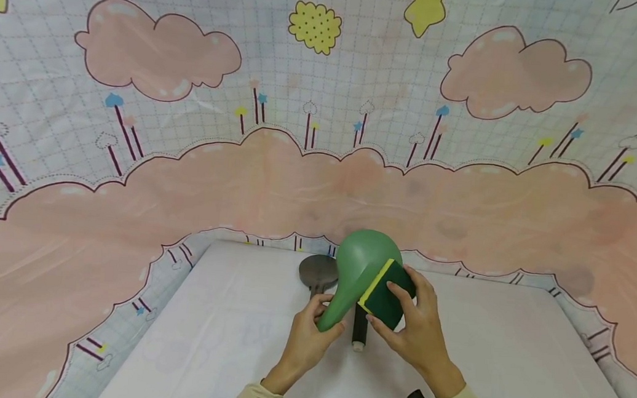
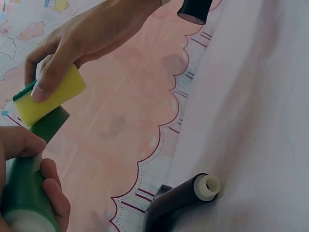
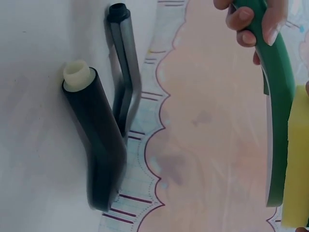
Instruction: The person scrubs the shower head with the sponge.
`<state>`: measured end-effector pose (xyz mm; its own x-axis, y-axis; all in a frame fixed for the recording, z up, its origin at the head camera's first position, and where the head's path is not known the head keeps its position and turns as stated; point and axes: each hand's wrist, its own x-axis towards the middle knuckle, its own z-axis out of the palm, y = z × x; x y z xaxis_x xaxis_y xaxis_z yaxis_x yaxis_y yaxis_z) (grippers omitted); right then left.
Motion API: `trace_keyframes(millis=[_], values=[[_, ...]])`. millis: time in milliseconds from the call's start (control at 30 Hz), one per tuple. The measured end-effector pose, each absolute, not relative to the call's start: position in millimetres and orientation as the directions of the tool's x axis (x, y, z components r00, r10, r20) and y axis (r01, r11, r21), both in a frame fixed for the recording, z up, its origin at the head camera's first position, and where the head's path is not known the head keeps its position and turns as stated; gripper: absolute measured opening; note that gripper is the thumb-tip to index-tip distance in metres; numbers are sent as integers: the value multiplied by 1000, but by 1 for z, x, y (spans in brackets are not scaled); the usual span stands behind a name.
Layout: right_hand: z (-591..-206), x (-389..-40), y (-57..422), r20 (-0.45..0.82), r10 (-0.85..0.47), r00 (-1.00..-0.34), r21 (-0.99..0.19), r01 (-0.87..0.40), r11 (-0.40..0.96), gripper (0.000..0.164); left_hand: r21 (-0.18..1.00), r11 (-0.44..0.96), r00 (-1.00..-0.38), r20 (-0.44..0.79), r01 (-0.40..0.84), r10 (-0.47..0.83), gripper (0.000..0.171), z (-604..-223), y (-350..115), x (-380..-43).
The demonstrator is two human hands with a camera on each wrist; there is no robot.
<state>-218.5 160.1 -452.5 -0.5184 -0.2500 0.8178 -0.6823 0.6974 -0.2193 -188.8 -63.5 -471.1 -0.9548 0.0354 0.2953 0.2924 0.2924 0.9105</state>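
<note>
My left hand (image 1: 309,337) grips the narrow handle end of a green handheld shower head (image 1: 366,255), holding it up off the table with its broad head away from me. In my right hand (image 1: 422,333) is a sponge (image 1: 392,296) with a dark green scouring side and a yellow foam side, pinched between thumb and fingers. The foam faces the shower head. In the right wrist view, the yellow side (image 3: 297,164) lies against the shower head's smooth green back (image 3: 280,121). Part of the handle is hidden by the left fingers.
A grey shower head (image 1: 318,272) lies behind my left hand on the white table (image 1: 221,328). Beside it is a black one (image 3: 96,125) with a pale connector end. A patterned cloth (image 1: 214,185) hangs behind the table.
</note>
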Motion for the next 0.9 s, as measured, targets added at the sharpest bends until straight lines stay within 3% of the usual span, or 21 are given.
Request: trace_keyframes(millis=[233,567,900], values=[[-453,-213,155,821,-275,-499,-193,-698,690,69,901,302,-948,316,311,34,44,-472,-64,-188],[-459,-208,148,867,-280,-412,-142,-743,654,64,870,326,-927,371,370,62,45,-473,-68,-186],[-458,-218,162,870,-230,-436,-180,-716,675,68,851,336,-912,401,404,83,46,-476,-73,-184]])
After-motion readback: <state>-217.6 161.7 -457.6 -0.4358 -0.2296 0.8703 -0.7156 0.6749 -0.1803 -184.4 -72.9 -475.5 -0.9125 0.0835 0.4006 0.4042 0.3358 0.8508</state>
